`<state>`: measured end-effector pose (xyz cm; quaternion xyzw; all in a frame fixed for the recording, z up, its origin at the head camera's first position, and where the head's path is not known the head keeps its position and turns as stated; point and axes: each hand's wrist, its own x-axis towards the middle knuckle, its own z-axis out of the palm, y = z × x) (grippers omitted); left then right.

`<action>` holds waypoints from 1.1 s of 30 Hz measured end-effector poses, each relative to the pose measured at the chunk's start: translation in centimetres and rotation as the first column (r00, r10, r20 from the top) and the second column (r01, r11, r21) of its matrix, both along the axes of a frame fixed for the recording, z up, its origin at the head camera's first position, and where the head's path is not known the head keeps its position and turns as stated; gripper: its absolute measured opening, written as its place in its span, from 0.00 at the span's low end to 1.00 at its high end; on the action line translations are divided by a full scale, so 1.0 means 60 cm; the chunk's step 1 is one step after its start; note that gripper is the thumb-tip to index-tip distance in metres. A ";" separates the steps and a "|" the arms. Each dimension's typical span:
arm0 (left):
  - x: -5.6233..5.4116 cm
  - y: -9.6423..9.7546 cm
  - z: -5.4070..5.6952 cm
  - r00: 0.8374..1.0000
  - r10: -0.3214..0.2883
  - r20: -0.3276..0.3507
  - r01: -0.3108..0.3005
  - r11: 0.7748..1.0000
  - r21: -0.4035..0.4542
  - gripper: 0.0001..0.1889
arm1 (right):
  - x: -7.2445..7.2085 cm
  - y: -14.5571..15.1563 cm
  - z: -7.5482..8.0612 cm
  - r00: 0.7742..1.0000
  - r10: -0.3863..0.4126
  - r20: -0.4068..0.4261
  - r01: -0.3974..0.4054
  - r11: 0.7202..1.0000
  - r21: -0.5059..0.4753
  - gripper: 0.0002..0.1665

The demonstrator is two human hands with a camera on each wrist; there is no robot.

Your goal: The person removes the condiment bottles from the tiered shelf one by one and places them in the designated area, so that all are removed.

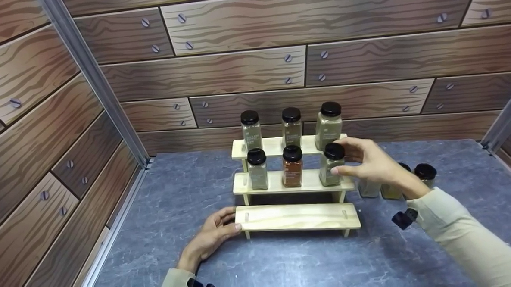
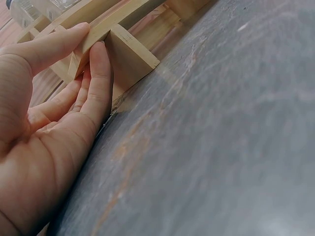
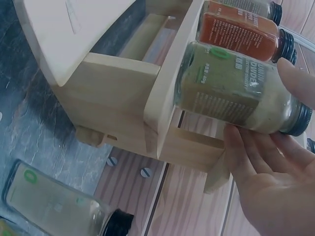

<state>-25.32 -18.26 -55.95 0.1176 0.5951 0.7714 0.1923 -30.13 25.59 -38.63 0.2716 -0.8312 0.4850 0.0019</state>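
A three-step wooden spice rack (image 1: 284, 217) stands on the table. My left hand (image 1: 214, 233) pinches the left end of its lowest step, thumb above and fingers below in the left wrist view. With thumb and fingers, my right hand (image 1: 370, 162) holds a spice jar (image 3: 221, 86) of pale green-brown powder at the right end of the middle step. The jar is upright, its base at the step. Beside it on that step are a jar of red-orange spice (image 1: 292, 170) and a jar of pale spice (image 1: 258, 173). The lowest step bears no jar.
On the top step stand three black-capped jars, at the left (image 1: 251, 133), middle (image 1: 291, 129) and right (image 1: 329, 127). Several more jars stand on the table right of the rack, among them a pale one (image 3: 54, 199), partly behind my right arm. Wood-patterned walls (image 1: 235, 71) enclose the table.
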 end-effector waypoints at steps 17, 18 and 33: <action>-0.004 0.005 -0.001 1.000 -0.021 -0.010 0.021 1.000 0.012 0.36 | 0.015 0.010 0.012 0.997 -0.038 -0.071 0.040 0.999 0.025 0.32; -0.004 0.005 0.000 1.000 -0.021 -0.010 0.021 1.000 0.012 0.36 | 0.017 0.014 0.014 0.997 -0.041 -0.073 0.043 0.999 0.021 0.32; 0.002 0.000 -0.002 1.000 -0.010 -0.008 0.010 1.000 0.006 0.37 | 0.051 0.060 0.024 0.994 -0.091 -0.060 0.091 0.996 0.005 0.29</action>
